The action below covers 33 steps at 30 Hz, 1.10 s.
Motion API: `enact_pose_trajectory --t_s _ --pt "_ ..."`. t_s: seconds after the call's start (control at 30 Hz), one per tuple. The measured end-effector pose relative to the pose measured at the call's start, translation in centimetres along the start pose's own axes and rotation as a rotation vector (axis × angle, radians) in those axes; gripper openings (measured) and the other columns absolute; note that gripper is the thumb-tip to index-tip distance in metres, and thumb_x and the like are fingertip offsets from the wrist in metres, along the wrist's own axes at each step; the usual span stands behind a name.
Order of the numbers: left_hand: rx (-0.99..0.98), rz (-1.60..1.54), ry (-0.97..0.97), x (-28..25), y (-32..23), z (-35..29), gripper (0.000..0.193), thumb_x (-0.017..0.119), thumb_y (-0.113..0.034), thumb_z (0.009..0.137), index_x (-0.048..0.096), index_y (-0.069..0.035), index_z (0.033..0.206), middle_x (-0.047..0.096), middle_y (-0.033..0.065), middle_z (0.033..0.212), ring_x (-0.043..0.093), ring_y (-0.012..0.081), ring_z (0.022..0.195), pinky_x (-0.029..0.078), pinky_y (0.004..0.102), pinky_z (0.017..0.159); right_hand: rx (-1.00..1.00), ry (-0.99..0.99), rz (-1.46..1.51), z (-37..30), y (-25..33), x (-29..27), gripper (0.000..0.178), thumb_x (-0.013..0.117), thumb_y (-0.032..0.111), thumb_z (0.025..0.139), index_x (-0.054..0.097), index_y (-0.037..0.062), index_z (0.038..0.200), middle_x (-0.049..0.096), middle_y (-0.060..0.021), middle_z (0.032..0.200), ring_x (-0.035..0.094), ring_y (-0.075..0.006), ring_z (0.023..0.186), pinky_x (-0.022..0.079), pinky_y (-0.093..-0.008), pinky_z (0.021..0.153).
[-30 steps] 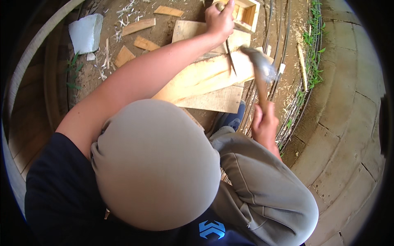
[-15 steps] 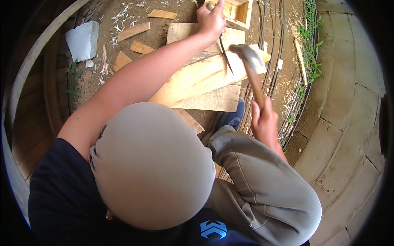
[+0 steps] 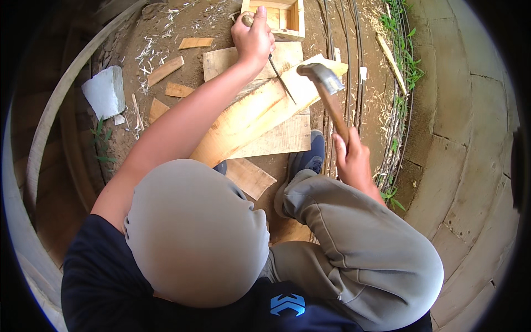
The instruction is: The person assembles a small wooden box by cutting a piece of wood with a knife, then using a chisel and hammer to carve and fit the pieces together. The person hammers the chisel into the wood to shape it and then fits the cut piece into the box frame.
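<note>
My left hand point(image 3: 254, 41) is closed around the wooden handle of a chisel point(image 3: 283, 82) with a long, thin, dark blade. Its tip meets the upper face of a pale, thick length of wood point(image 3: 238, 123), which lies slantwise. Beneath that wood are flat boards point(image 3: 279, 137) on the ground. To the right, my right hand point(image 3: 353, 159) grips the wooden handle of a hammer point(image 3: 333, 108). The metal head is raised beside the chisel blade, apart from the handle end in my left hand.
An open wooden box point(image 3: 301, 19) sits beyond the boards. Wood offcuts point(image 3: 166, 72) and shavings point(image 3: 146, 55) litter the dirt at left, near a pale stone block point(image 3: 105, 91). My shoe point(image 3: 313, 152) is beside the boards. Dark rods point(image 3: 347, 55) run along the right, before a paved strip point(image 3: 459, 144).
The whole view has shifted, so the boards and box appear farther left. The hammer head looks sharper and slightly left in the picture. Both hands keep their holds.
</note>
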<state>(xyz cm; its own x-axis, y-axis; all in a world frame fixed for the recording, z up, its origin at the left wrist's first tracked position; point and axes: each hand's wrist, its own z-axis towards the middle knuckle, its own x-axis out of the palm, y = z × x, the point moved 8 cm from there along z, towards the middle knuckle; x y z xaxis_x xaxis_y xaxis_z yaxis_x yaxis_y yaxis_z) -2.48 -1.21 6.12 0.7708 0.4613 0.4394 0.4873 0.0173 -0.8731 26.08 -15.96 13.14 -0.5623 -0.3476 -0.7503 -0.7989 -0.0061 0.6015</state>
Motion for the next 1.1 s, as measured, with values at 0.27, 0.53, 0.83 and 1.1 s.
enact_pose_trajectory --t_s 0.27,0.53,0.83,1.1 --pt "0.148 0.104 -0.007 0.7 -0.2 -0.6 0.030 0.060 -0.026 0.105 0.044 -0.009 0.085 0.046 0.0003 0.063 0.045 0.0098 0.049 0.038 0.0295 0.043 0.098 0.019 -0.063 0.5 -4.1 1.6 0.029 0.058 0.028 0.104 0.051 0.0008 0.103 0.062 -0.0324 0.071 0.062 -0.0561 0.073 0.046 -0.0605 0.061" --pt "0.365 0.265 -0.125 0.1 -0.3 -1.9 0.027 0.065 -0.023 0.102 0.053 -0.009 0.082 0.051 -0.0017 0.067 0.049 0.0096 0.058 0.040 0.0294 0.053 0.080 0.055 -0.057 1.0 -3.7 1.4 0.030 0.057 0.030 0.105 0.050 0.0006 0.103 0.062 -0.0331 0.073 0.061 -0.0566 0.073 0.046 -0.0604 0.063" --pt "0.089 -0.075 -0.079 -0.8 2.5 -0.2 0.024 0.061 -0.027 0.104 0.050 -0.014 0.088 0.045 -0.0043 0.061 0.042 0.0073 0.046 0.033 0.0259 0.040 0.168 0.113 0.075 -0.2 -3.4 1.0 0.034 0.058 0.033 0.105 0.052 0.0003 0.099 0.059 -0.0276 0.068 0.056 -0.0515 0.064 0.044 -0.0514 0.059" --pt "0.050 -0.069 -0.130 -1.0 2.2 -0.4 0.023 0.059 -0.032 0.105 0.051 -0.017 0.089 0.042 -0.0053 0.060 0.039 0.0064 0.043 0.029 0.0249 0.038 -0.071 0.044 0.100 -1.3 -0.4 0.1 0.025 0.065 0.025 0.102 0.054 0.0019 0.102 0.060 -0.0258 0.069 0.059 -0.0493 0.064 0.047 -0.0492 0.057"
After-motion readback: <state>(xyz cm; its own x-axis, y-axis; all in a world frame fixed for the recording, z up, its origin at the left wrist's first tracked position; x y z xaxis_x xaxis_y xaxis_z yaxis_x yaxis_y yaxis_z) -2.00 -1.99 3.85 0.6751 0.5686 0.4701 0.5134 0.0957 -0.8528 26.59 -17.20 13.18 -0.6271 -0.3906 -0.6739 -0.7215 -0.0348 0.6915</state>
